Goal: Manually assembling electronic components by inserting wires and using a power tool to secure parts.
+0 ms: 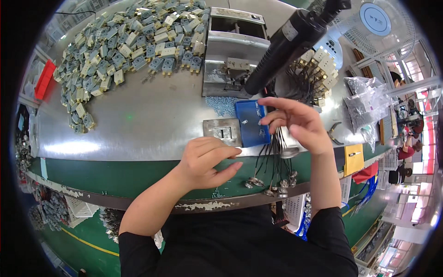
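Note:
My left hand (204, 162) hovers at the near edge of the metal bench, its fingers curled and its thumb apart from them. Just beyond it lies a flat metal fixture block (210, 124) with a rectangular slot. My right hand (302, 124) hangs over the right side of a blue tray (253, 134), fingers bent and apart, nothing visible between them. A few small pale parts lie in the tray. Small light-blue pieces (221, 105), perhaps screws, are heaped behind the fixture. Black wires (276, 159) with round metal ends (282, 188) trail over the green front strip beneath my right hand.
A black cylindrical tool (281, 48) slants before a metal machine (235, 51). Grey-and-cream blocks (143, 39) pile up at far left, more wired blocks (323, 69) at right. Pliers (334, 132), a yellow pad (353, 164), plastic bags (369, 101) and a fan (376, 21) stand rightward.

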The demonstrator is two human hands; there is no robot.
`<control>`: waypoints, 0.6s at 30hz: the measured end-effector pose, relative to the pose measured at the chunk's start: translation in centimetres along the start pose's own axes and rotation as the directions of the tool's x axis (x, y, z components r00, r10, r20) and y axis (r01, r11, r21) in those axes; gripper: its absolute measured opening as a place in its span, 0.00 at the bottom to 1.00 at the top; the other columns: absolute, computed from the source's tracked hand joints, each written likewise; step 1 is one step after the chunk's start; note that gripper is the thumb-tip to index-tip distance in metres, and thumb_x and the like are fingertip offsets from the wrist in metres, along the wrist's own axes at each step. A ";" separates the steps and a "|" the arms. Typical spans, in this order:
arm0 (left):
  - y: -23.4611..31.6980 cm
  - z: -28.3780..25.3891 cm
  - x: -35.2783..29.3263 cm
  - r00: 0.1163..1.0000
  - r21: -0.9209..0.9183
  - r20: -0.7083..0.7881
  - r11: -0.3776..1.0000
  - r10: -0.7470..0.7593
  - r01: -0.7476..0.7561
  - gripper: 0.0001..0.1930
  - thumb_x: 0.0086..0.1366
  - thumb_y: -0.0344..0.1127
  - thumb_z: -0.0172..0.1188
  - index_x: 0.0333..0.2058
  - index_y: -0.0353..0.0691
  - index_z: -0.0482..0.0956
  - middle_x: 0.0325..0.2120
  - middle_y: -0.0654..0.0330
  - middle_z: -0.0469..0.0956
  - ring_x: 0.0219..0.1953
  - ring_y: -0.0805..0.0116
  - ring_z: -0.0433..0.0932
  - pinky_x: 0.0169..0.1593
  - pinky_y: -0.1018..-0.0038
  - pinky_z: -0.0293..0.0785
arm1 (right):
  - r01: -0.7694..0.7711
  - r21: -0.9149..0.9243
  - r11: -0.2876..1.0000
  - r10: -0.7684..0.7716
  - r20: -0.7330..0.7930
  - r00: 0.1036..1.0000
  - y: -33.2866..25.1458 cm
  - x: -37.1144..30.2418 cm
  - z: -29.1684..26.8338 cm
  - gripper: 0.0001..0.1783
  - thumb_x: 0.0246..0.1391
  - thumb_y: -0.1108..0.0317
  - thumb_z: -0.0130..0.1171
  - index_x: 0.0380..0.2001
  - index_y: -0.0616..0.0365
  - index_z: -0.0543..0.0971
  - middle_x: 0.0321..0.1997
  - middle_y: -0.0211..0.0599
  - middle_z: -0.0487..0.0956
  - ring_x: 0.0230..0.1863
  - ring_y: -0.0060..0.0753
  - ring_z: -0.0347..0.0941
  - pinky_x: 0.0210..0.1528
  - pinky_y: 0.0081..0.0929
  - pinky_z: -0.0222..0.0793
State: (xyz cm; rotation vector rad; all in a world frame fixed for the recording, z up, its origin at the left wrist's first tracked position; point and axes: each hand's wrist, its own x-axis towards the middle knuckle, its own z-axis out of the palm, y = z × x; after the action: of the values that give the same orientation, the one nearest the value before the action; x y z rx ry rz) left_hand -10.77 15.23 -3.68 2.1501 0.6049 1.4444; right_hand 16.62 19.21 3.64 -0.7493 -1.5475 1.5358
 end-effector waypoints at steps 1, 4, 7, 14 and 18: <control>0.3 0.0 -0.1 0.999 -0.010 -0.014 0.999 -0.031 0.031 0.24 0.52 0.30 0.79 0.48 0.34 0.81 0.29 0.55 0.85 0.30 0.60 0.87 0.38 0.69 0.82 | -0.026 -0.183 0.983 0.035 0.049 0.998 -0.3 0.6 0.5 0.41 0.56 0.57 0.73 0.67 0.71 0.72 0.69 0.56 0.75 0.51 0.42 0.84 0.50 0.34 0.78; 1.3 0.3 0.2 0.966 -0.342 -0.049 0.913 -0.252 0.221 0.40 0.51 0.34 0.83 0.61 0.33 0.72 0.34 0.53 0.86 0.37 0.60 0.89 0.43 0.68 0.83 | 0.158 -0.716 0.680 -0.077 0.144 0.987 0.1 2.3 2.1 0.25 0.41 0.67 0.78 0.45 0.60 0.85 0.48 0.41 0.87 0.38 0.34 0.85 0.41 0.30 0.76; 0.6 -0.9 0.1 0.983 -0.347 0.028 0.921 -0.180 0.179 0.45 0.52 0.37 0.84 0.64 0.32 0.68 0.35 0.52 0.86 0.40 0.60 0.88 0.46 0.68 0.83 | 0.400 -0.892 0.209 -0.099 0.388 0.916 -0.8 3.4 3.3 0.13 0.42 0.66 0.76 0.31 0.55 0.83 0.30 0.31 0.83 0.28 0.37 0.80 0.33 0.33 0.72; 2.1 -2.5 1.2 0.977 -0.182 0.081 0.961 -0.195 0.207 0.20 0.50 0.37 0.83 0.41 0.41 0.88 0.31 0.59 0.85 0.30 0.64 0.85 0.37 0.72 0.81 | 0.287 -0.936 0.202 -0.004 0.292 0.956 -0.1 4.4 6.4 0.13 0.45 0.62 0.75 0.27 0.54 0.79 0.27 0.34 0.79 0.27 0.44 0.77 0.32 0.37 0.71; 1.7 -3.1 1.5 0.972 -0.086 0.020 0.969 -0.232 0.233 0.14 0.49 0.36 0.83 0.30 0.44 0.84 0.25 0.63 0.83 0.23 0.67 0.82 0.28 0.73 0.76 | 0.199 -0.842 0.501 0.034 0.249 0.968 -1.6 4.2 5.3 0.18 0.41 0.60 0.79 0.30 0.58 0.82 0.29 0.39 0.78 0.31 0.48 0.77 0.35 0.39 0.71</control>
State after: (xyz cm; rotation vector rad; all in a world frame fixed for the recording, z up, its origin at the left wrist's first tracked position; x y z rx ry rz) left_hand -13.02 15.24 -0.56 1.9447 0.7489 1.3077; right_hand 10.18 19.98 6.21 -1.0185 -2.5481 0.6669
